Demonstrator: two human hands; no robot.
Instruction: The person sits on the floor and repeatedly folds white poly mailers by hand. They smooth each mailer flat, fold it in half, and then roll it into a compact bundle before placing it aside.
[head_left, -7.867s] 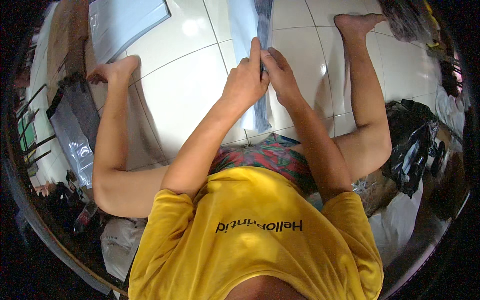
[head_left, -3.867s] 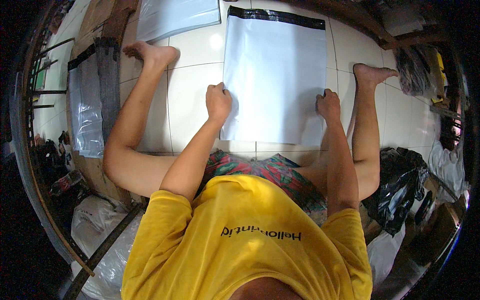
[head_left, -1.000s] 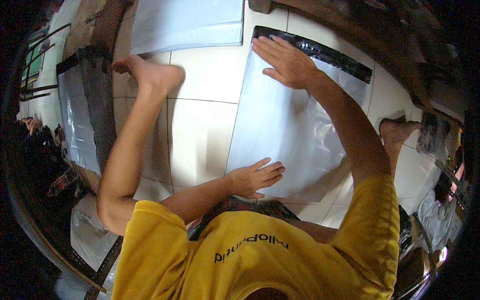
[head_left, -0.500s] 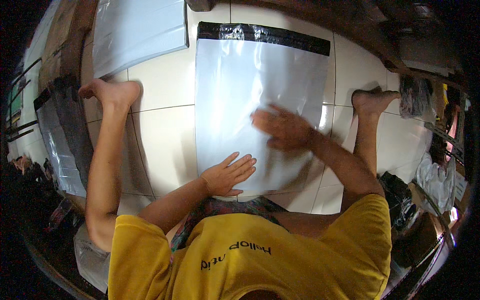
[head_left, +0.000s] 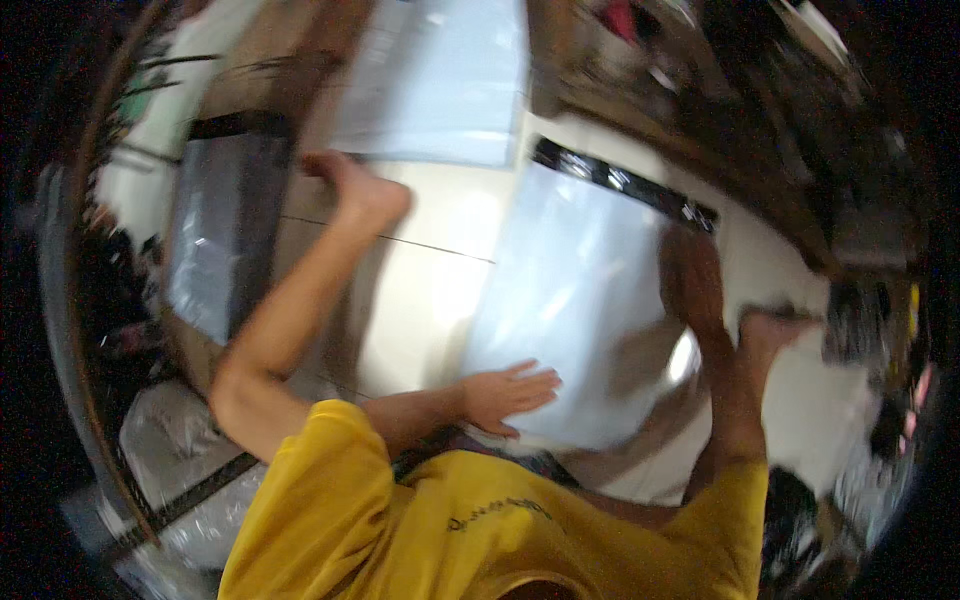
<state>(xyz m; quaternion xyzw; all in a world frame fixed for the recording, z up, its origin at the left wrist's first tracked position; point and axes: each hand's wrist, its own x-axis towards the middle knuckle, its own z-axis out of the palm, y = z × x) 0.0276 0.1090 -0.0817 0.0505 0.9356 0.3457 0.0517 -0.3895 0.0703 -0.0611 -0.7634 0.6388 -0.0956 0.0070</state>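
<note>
A pale grey-white plastic mailer bag [head_left: 575,275] with a black band along its far end lies flat on the floor before me. My left hand [head_left: 510,396] rests on its near left part, palm down, fingers outstretched. At the far right edge of the bag, just below the black band, is my right hand [head_left: 692,275]. Dark and smeared by motion, that hand's fingers do not show clearly, so whether they grip the edge is hidden.
Another pale plastic sheet or bag stack [head_left: 440,90] lies at the far left. Beyond my left leg [head_left: 300,290] sits a grey plastic bundle with a dark top [head_left: 230,220]. Clear plastic [head_left: 175,440] lies near left. A dark wooden edge [head_left: 700,165] runs behind the bag.
The view has swung, shifting and tilting everything in it. My right hand has moved from over the middle of the bag to its far right edge. My left hand stays flat on the bag.
</note>
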